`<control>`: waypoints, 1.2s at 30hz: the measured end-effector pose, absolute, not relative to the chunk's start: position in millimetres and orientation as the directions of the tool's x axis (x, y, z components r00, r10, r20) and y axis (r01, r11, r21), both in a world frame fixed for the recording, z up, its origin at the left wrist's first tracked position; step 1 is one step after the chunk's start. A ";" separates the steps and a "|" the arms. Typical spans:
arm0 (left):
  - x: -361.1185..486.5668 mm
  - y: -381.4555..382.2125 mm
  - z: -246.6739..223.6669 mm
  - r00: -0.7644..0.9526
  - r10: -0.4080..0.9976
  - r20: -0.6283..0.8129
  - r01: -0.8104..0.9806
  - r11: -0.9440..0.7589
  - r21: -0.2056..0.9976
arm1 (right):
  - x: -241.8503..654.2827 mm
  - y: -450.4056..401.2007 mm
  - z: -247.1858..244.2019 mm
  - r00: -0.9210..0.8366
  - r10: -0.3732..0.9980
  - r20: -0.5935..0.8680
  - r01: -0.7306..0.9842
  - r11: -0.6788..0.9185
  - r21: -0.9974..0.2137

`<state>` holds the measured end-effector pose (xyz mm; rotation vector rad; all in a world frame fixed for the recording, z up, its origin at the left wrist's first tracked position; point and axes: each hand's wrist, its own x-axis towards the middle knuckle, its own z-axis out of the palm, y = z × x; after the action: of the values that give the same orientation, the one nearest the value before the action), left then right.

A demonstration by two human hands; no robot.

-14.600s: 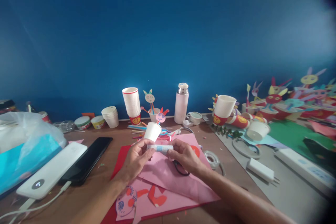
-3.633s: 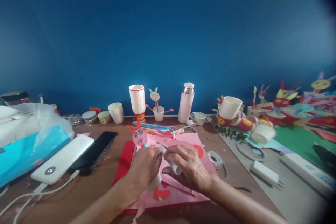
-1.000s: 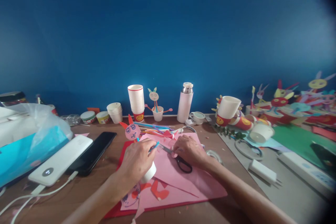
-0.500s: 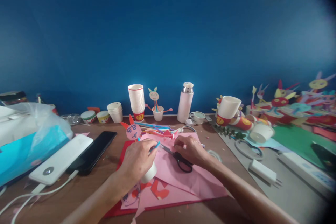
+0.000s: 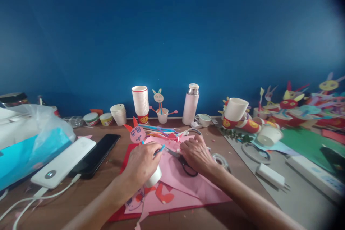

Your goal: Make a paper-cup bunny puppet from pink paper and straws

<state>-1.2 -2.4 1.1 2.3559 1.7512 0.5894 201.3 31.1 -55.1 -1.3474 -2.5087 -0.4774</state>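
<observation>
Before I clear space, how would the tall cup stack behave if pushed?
The tall cup stack would probably tip, being narrowest at its base. It's likely light, since it looks like paper, and the nested cups might slide apart.

White paper cup [image 5: 154,177], blue-lined pink face [image 5: 137,136], red ears [image 5: 135,122], pink paper sheet [image 5: 175,178], black scissors handle [image 5: 192,175]

Bare and slender, the left forearm [image 5: 107,203] at seven o'clock and the right forearm [image 5: 248,196] at five taper towards bare hands, left [image 5: 144,161] and right [image 5: 198,155].
</observation>
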 end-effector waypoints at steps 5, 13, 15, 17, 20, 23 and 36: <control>-1.3 -1.4 -0.7 0.236 0.943 0.235 0.885 -0.308 0.348 | 197.5 28.2 -56.2 -0.547 0.781 0.302 0.827 0.560 0.049; -1.7 -0.7 -0.9 0.252 0.939 0.234 0.877 -0.323 0.356 | 198.7 27.7 -54.7 -0.439 0.883 0.165 0.792 0.467 -0.393; -1.9 -1.2 -1.0 0.252 0.940 0.229 0.878 -0.322 0.355 | 199.7 27.5 -53.3 -0.428 0.894 0.135 0.780 0.440 -0.445; -2.1 -1.5 -1.4 0.255 0.940 0.228 0.877 -0.324 0.354 | 200.6 27.7 -51.9 -0.422 0.898 0.123 0.760 0.424 -0.493; -2.4 -1.7 -3.2 0.263 0.936 0.234 0.878 -0.332 0.344 | 201.2 27.7 -47.1 -0.423 0.899 0.112 0.686 0.399 -0.608; -2.4 -1.8 -5.0 0.262 0.935 0.239 0.881 -0.333 0.336 | 198.7 24.8 -37.3 -0.401 0.909 0.113 0.609 0.357 -0.708; 2.0 -6.7 -1.7 0.328 0.927 0.183 0.817 -0.375 0.437 | 167.0 2.6 -25.1 -0.186 0.947 0.262 0.171 0.294 -0.940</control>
<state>2.0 -6.7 -1.7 2.3298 1.5728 0.5925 167.0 2.6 -25.1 -1.0510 -1.5942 1.0056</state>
